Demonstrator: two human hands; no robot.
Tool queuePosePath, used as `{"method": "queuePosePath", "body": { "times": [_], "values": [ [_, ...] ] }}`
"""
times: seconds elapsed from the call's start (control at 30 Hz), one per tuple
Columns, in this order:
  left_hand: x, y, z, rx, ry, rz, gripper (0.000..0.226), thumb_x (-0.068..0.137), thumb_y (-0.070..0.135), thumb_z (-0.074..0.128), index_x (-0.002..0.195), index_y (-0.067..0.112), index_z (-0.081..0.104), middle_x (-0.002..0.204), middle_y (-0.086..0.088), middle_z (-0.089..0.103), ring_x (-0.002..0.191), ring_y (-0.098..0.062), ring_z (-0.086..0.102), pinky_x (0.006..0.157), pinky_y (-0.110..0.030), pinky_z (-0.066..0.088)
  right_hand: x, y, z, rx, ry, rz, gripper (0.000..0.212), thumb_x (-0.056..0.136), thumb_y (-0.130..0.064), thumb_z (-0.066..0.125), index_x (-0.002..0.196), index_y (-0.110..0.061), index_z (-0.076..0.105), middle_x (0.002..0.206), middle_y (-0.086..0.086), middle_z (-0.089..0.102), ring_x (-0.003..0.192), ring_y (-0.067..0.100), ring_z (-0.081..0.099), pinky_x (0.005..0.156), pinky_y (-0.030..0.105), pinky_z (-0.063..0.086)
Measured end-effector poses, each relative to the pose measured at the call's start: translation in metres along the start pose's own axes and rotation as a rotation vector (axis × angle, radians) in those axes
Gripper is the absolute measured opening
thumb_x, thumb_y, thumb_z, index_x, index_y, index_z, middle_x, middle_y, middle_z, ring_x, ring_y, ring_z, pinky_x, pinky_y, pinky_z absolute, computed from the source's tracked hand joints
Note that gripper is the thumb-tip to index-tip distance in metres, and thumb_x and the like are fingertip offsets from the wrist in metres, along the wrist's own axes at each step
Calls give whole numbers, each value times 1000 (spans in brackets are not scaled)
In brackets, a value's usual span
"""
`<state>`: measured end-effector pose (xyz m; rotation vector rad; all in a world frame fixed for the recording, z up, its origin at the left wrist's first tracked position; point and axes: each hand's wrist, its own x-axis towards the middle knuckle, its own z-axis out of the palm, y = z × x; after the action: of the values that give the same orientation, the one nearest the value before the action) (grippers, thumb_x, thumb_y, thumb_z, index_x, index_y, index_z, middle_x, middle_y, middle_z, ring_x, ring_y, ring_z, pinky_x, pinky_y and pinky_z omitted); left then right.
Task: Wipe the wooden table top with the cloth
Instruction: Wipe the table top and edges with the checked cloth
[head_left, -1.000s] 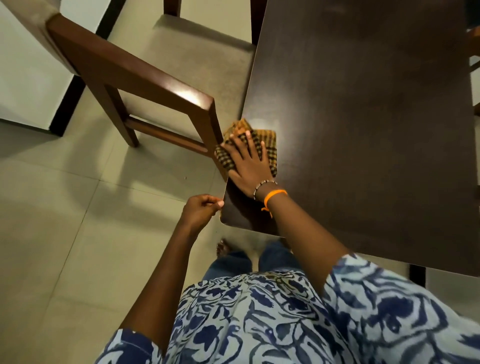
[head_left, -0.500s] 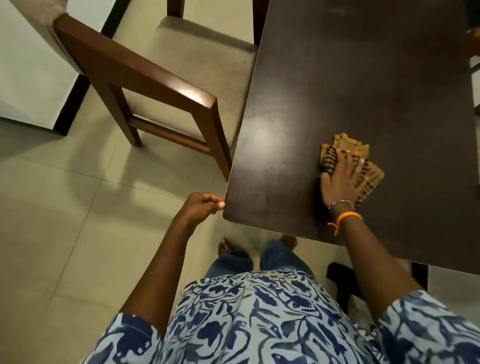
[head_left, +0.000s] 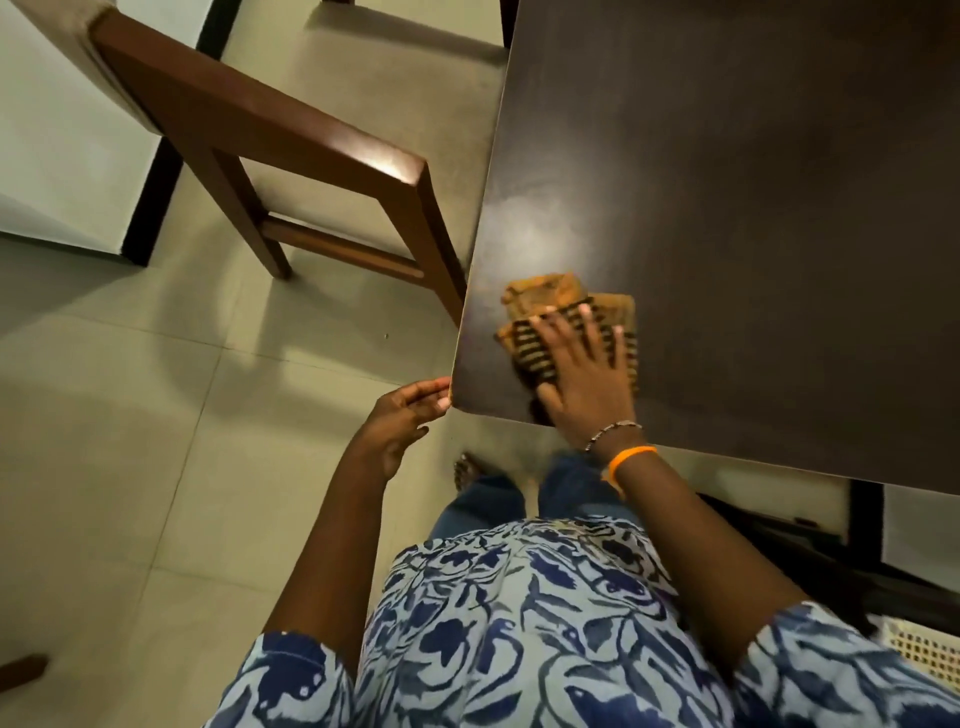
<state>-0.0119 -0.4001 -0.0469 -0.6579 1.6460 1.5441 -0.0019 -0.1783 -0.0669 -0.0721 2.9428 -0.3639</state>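
A dark wooden table top (head_left: 737, 197) fills the upper right. On its near left corner lies a folded orange and brown checked cloth (head_left: 545, 299). My right hand (head_left: 584, 376) lies flat on the cloth with fingers spread, pressing it onto the table. My left hand (head_left: 402, 421) hangs just off the table's near left corner, fingers loosely curled, fingertips at the edge and nothing in it.
A wooden chair (head_left: 291, 156) with a beige seat stands to the left, its back post close to the table's left edge. Beige tiled floor (head_left: 130, 441) lies below. A pale perforated basket (head_left: 919, 649) shows under the table at lower right.
My right hand slid the cloth right across the table, then back left to the near left corner. The left hand stayed by the corner and loosened its fingers.
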Motion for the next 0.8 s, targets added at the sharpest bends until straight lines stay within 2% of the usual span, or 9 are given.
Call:
{"method": "queuePosePath", "body": {
  "times": [0.13, 0.17, 0.27, 0.33, 0.43, 0.5, 0.6, 0.7, 0.8],
  "values": [
    [1, -1, 4, 37, 55, 73, 36, 89, 0, 55, 125, 6, 55, 100, 1, 62, 82, 1, 55, 75, -16, 40, -25, 75, -23, -68, 77, 251, 80, 67, -49, 32, 143, -22, 31, 152, 7, 30, 143, 37, 9, 113, 58, -1],
    [2, -2, 5, 34, 67, 77, 37, 89, -1, 54, 125, 5, 54, 102, -1, 61, 82, 0, 55, 74, -16, 40, -29, 84, -26, -51, 79, 287, 81, 68, -49, 31, 143, -19, 32, 152, 9, 30, 143, 37, 8, 113, 59, 0],
    [2, -6, 9, 2, 105, 77, 38, 89, 0, 54, 127, 4, 54, 100, -1, 62, 82, -4, 56, 84, -23, 40, -35, 67, -19, -17, 70, 355, 83, 68, -49, 28, 144, -15, 28, 153, 13, 24, 144, 38, 6, 114, 58, 2],
    [0, -7, 13, -41, 146, 85, 36, 90, -2, 53, 125, 2, 54, 105, -4, 60, 82, -6, 56, 72, -11, 45, -37, 33, -5, -12, 49, 297, 83, 69, -47, 30, 145, -15, 25, 154, 13, 22, 143, 39, 4, 113, 59, 1],
    [-2, -11, 22, -90, 235, 106, 34, 89, -1, 54, 123, 0, 55, 106, -6, 58, 78, -2, 53, 56, 0, 44, -32, -28, 15, 45, -26, 26, 81, 69, -43, 34, 145, -17, 28, 153, 13, 25, 142, 40, 8, 112, 64, 4],
    [-2, -15, 30, -125, 333, 117, 33, 90, 0, 53, 122, 1, 56, 107, -8, 60, 85, -9, 55, 62, -3, 46, -22, -64, 25, 23, -62, -142, 79, 70, -44, 31, 144, -17, 29, 153, 12, 26, 142, 41, 9, 111, 65, 8],
    [-3, -24, 40, -78, 566, 154, 33, 88, 1, 50, 120, 9, 55, 118, -6, 59, 102, -17, 55, 87, -24, 46, -10, -82, 27, -21, -110, -261, 77, 74, -46, 21, 146, -19, 26, 156, 7, 21, 144, 36, 5, 113, 57, 0],
    [-8, -29, 53, 191, 741, 282, 41, 83, 3, 57, 122, 12, 50, 124, -10, 54, 114, -28, 51, 102, -42, 41, -17, -49, 22, -51, -75, -382, 73, 75, -43, 27, 145, -22, 28, 154, 4, 26, 144, 32, 13, 112, 52, 0],
    [-17, -26, 74, 458, 746, 432, 50, 82, 9, 62, 129, 12, 46, 131, -10, 48, 120, -30, 41, 103, -38, 34, -41, 9, 18, -64, -7, -342, 71, 75, -42, 38, 144, -25, 28, 152, 4, 32, 142, 27, 15, 114, 52, 6]
  ]
}}
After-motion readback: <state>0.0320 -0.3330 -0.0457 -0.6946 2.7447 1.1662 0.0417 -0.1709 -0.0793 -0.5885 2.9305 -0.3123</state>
